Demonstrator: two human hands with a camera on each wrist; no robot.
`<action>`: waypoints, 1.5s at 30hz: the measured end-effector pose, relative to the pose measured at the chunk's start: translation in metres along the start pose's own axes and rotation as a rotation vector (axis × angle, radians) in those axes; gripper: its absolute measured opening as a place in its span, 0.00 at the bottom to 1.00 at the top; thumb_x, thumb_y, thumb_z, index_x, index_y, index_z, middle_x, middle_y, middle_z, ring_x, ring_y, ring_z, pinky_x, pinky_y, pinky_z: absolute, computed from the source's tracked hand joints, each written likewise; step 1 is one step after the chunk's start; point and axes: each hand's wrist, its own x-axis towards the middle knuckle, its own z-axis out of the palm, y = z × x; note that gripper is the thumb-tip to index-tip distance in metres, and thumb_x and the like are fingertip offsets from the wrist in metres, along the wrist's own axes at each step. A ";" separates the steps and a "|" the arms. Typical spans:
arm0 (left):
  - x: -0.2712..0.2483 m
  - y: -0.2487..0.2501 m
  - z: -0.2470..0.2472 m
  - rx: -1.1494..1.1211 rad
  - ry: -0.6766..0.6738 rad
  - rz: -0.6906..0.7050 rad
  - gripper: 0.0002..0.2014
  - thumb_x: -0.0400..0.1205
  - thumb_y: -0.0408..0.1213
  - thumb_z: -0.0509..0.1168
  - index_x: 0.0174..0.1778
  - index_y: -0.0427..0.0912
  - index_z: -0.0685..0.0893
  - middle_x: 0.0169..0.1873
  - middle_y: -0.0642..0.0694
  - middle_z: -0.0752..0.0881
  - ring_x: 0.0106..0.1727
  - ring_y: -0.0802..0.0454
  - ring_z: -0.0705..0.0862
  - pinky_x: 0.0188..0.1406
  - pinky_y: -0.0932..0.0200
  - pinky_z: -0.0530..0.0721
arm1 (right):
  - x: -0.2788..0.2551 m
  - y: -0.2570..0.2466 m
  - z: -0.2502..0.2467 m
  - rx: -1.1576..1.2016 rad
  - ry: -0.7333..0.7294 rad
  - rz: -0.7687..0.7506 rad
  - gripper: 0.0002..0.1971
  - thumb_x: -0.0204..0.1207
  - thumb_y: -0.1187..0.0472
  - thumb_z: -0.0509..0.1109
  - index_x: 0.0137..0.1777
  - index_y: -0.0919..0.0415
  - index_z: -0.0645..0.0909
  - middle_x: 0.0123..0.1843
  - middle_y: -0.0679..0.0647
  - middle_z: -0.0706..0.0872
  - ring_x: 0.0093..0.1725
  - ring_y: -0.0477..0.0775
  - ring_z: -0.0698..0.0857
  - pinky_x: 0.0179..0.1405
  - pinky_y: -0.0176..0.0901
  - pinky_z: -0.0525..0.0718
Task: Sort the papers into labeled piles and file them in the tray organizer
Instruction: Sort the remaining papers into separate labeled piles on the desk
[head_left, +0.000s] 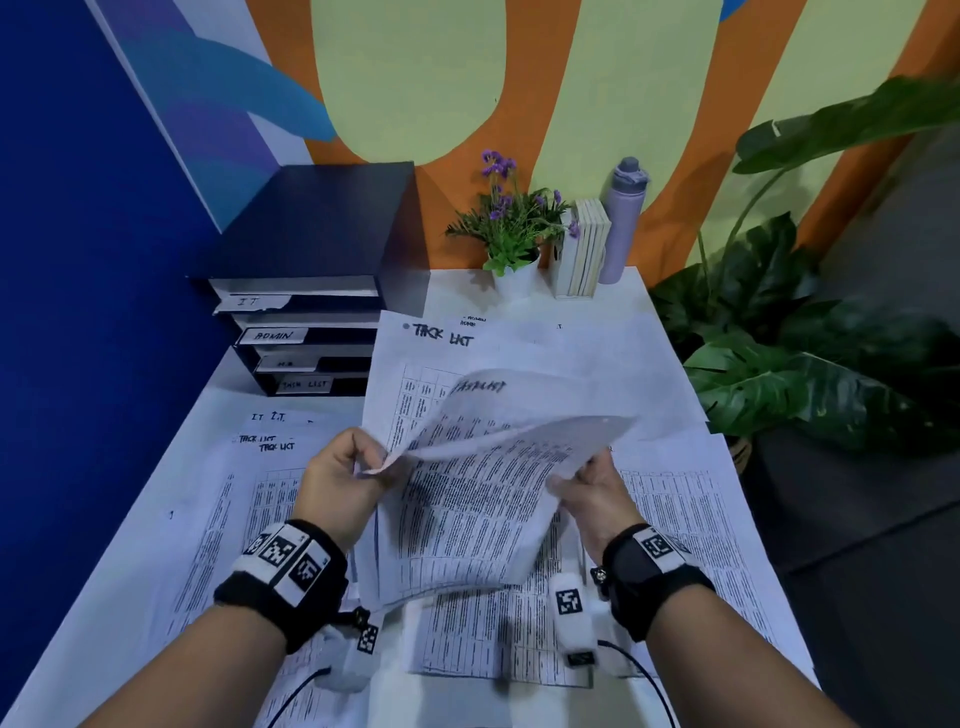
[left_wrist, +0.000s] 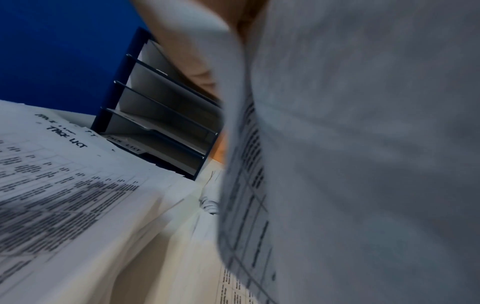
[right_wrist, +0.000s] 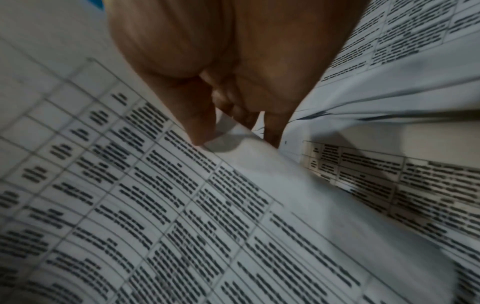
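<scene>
Head view: high above the bench (head_left: 613, 301), facing forward and down; both hands, loose papers (head_left: 467, 499) and tray organizer (head_left: 311, 312) in sight.
Left wrist view: low, close behind the held papers (left_wrist: 363, 144), facing the tray organizer (left_wrist: 161, 115).
Right wrist view: pressed close to the fingers (right_wrist: 200, 115) and papers (right_wrist: 182, 205).
Shared: papers in all views; organizer in head and left wrist.

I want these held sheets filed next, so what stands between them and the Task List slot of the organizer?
Nothing visible does. Both hands, left hand and right hand, hold the held sheets above the table; only flat papers lie before the tray organizer, whose bottom slot faces them.
</scene>
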 end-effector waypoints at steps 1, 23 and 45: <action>0.001 0.001 0.001 0.001 -0.019 -0.003 0.11 0.77 0.25 0.70 0.40 0.42 0.74 0.35 0.47 0.85 0.38 0.51 0.84 0.47 0.46 0.85 | 0.001 -0.003 0.001 -0.001 -0.015 -0.004 0.32 0.72 0.82 0.67 0.71 0.53 0.71 0.65 0.56 0.85 0.64 0.58 0.84 0.65 0.56 0.80; 0.009 -0.006 0.037 0.004 0.039 0.010 0.11 0.88 0.32 0.54 0.65 0.46 0.72 0.50 0.53 0.82 0.51 0.51 0.82 0.52 0.52 0.84 | -0.021 -0.027 0.034 -0.371 0.221 -0.218 0.20 0.81 0.68 0.65 0.66 0.47 0.67 0.57 0.46 0.81 0.39 0.31 0.83 0.41 0.36 0.88; 0.041 -0.156 -0.119 1.034 -0.196 -0.443 0.47 0.77 0.59 0.68 0.85 0.56 0.46 0.85 0.45 0.40 0.84 0.36 0.40 0.82 0.38 0.53 | -0.021 0.083 0.072 -1.616 -0.252 0.137 0.34 0.79 0.58 0.63 0.82 0.38 0.54 0.87 0.48 0.42 0.85 0.61 0.41 0.81 0.67 0.45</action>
